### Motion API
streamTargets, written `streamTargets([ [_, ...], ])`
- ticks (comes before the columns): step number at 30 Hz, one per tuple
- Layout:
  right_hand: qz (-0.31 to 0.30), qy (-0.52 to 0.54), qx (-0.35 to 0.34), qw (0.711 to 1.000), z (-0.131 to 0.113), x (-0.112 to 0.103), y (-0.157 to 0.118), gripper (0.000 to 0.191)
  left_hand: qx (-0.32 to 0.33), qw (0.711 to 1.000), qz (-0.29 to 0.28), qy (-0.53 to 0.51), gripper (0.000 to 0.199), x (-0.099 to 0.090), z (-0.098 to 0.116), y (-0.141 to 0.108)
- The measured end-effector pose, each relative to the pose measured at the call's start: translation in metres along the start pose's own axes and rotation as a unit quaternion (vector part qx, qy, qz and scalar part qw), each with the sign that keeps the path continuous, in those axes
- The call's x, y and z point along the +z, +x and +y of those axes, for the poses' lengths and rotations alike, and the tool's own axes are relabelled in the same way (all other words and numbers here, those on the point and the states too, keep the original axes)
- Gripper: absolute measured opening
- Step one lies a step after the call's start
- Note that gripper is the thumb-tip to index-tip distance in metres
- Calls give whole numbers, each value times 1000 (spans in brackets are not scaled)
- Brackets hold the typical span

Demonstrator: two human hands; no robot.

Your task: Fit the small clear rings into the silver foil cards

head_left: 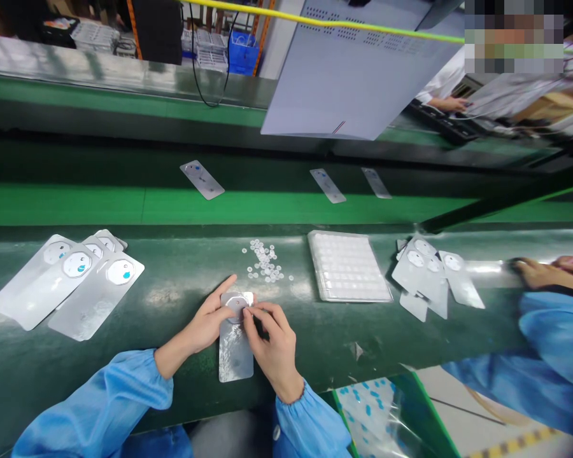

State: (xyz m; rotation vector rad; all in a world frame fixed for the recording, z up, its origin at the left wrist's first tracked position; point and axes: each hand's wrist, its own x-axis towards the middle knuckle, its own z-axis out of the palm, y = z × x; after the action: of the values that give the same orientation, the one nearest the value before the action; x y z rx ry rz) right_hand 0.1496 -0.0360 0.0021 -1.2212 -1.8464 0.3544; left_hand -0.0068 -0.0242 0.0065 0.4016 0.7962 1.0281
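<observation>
A flat silver panel (236, 356) with a round recess at its top lies upright in front of me on the green bench. My left hand (203, 326) grips its upper left side, thumb over the round area and index finger stretched out past the top edge. My right hand (274, 343) has thumb and index finger pinched together at the recess's right side; whatever is between those fingertips is hidden. Just beyond the panel, several small translucent white rings (266, 261) are scattered in a loose pile.
Silver panels with round white parts overlap at left (95, 296) and right (420, 270). A clear-lidded white tray (348, 267) stands between rings and right pile. Three panels lie on the green belt (267, 207). A co-worker's blue sleeve (554, 337) is at right, above a bin of blue-dotted sheets (372, 407).
</observation>
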Motion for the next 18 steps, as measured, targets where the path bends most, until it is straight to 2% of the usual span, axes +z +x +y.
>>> streamTargets([
  [5,4,87,105,991,1,-3,6,17,-11,1000,2,-12,107,3,2,-1],
  [13,-4,200,237,951,5,-5,10,26,1,1000,-7,-4,102,-1,-1,2],
  [15,2,218,266,939,9,-18,10,31,1,1000,-9,-6,105,-2,-1,2],
  [16,2,224,284,932,14,-31,8,34,0,1000,-9,-6,106,-2,-1,2],
  [18,-4,225,333,916,33,-72,-4,38,2,1000,-6,2,106,-3,0,1],
])
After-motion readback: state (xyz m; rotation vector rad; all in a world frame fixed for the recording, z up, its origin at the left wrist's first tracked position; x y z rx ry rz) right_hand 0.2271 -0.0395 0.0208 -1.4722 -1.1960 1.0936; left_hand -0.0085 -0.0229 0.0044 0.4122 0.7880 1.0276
